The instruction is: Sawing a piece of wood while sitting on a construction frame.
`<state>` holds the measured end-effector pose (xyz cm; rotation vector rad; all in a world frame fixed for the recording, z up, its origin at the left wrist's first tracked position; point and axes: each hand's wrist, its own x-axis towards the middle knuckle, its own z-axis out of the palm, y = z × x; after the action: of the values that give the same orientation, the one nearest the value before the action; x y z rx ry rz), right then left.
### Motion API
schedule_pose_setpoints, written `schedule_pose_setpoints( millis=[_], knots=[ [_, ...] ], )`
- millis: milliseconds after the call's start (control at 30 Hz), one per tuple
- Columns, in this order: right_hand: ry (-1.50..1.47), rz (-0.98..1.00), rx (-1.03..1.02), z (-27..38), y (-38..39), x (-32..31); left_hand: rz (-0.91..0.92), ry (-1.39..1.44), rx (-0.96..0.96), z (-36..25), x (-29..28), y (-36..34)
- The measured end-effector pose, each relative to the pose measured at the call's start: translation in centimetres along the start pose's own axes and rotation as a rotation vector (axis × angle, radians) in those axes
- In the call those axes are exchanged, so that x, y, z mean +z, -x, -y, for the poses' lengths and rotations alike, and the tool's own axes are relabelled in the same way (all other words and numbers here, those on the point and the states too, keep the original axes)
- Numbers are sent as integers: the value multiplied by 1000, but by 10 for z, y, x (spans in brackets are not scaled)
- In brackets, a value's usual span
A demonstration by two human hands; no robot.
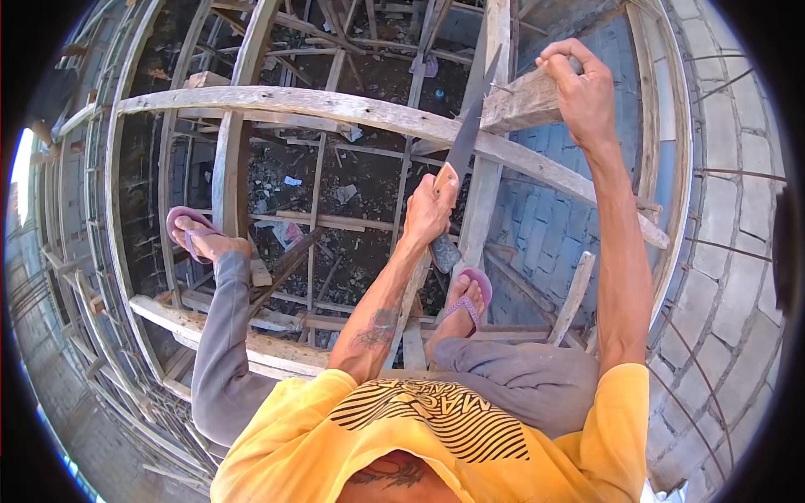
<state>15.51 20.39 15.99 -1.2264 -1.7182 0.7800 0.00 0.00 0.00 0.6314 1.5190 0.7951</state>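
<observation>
My left hand is closed round the orange-brown handle of a hand saw. Its long dark blade points away from me, passing across a curved wooden beam beside a short, thick wood block. My right hand grips the near right end of that block, with the fingers folded over it. Thin nails stick out at the block's left end, close to the blade. Just below my left hand lies a dark grey, rounded object whose kind I cannot make out.
Wooden framing surrounds me, with open gaps down to dark, littered ground. My sandalled feet rest on the timbers. A grey block wall with protruding rebar stands at right; a loose upright stick stands near my right knee.
</observation>
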Motion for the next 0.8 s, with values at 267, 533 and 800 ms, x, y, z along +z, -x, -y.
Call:
schedule_pose_setpoints(
  millis=[267,533,800],
  knots=[
    [-60,117,141,-4,-3,-10,44,35,-21,4,-7,3],
    [-12,50,161,-3,1,-15,35,-138,-184,24,-43,80],
    [-69,11,88,-4,-1,7,36,60,-23,-9,-12,-4]
  ],
)
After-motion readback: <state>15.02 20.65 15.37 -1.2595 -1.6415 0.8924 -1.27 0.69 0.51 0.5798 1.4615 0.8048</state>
